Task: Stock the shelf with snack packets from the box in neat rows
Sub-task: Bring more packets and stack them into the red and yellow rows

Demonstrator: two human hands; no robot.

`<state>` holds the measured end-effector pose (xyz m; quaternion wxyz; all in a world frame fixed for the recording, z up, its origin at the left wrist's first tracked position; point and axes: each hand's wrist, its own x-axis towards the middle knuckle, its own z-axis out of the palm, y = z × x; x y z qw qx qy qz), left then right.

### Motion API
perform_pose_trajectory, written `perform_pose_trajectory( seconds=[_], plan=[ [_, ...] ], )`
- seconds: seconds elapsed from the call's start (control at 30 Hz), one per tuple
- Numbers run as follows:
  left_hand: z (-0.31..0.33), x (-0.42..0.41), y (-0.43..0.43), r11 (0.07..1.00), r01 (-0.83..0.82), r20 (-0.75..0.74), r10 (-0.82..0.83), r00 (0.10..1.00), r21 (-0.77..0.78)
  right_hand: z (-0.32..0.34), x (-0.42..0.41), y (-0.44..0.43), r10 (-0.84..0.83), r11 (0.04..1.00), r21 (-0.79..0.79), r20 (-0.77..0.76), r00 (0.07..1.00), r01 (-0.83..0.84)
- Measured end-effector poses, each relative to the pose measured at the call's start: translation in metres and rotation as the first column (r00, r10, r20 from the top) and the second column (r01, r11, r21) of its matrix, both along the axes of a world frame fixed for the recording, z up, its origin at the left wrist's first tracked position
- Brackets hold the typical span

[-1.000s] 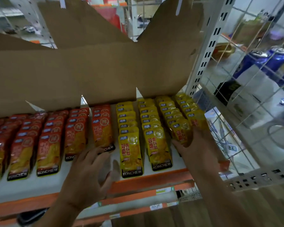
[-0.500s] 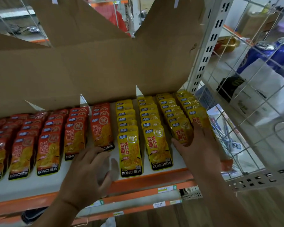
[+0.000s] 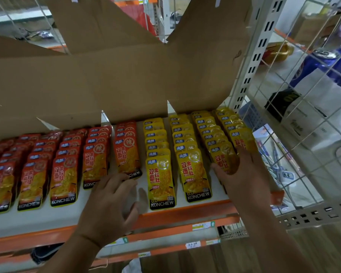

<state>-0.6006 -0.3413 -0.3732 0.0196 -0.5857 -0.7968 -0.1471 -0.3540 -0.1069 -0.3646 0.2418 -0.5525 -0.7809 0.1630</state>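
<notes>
- A big cardboard box (image 3: 114,75) sits on the level above, its flaps hanging down over the back of the packet rows — it hides their far ends.
- On the white shelf (image 3: 34,219) with an orange front lip, red snack packets (image 3: 63,178) lie in overlapping rows on the left, yellow snack packets (image 3: 161,180) in four rows on the right; the front ones read KONCHEW.
- A perforated white upright (image 3: 252,62) stands at the shelf's right end; beyond it a wire grid (image 3: 311,107) screens blue cans (image 3: 323,64) and a white carton (image 3: 311,115).
- Left hand (image 3: 108,207): palm down over the bare strip between the red and yellow rows, fingers spread and loosely curled, fingertips touching the lower edge of the nearest red packet; grip open, nothing held.
- Right hand (image 3: 242,174): reaching in from the lower right, laid flat against the front packets of the two rightmost yellow rows — thumb on the front face of one, fingers over the next; pressing rather than closed around anything.
</notes>
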Motion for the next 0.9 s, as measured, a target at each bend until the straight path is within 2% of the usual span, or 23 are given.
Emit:
perform_pose_trajectory(
  seconds=[0.2, 0.37, 0.73, 0.9],
  plan=[
    [0.002, 0.01, 0.005, 0.994, -0.013, -0.004, 0.014, 1.0, 0.107, -0.001, 0.002, -0.006, -0.003, 0.997, 0.071, -0.114, 0.993, 0.011],
    [0.001, 0.04, 0.033, 0.979, 0.075, 0.012, -0.079, 0.997, 0.189, -0.001, 0.001, -0.007, 0.006, 0.993, 0.115, -0.136, 0.991, 0.01],
    [-0.005, 0.047, 0.039, 0.983, 0.145, -0.063, -0.139, 0.988, 0.112, -0.01, 0.004, -0.005, 0.048, 0.987, 0.155, -0.105, 0.993, -0.031],
    [-0.007, 0.047, 0.038, 0.982, 0.148, -0.089, -0.138, 0.986, 0.115, -0.012, 0.005, -0.002, 0.052, 0.995, 0.084, -0.085, 0.995, -0.045]
  ],
)
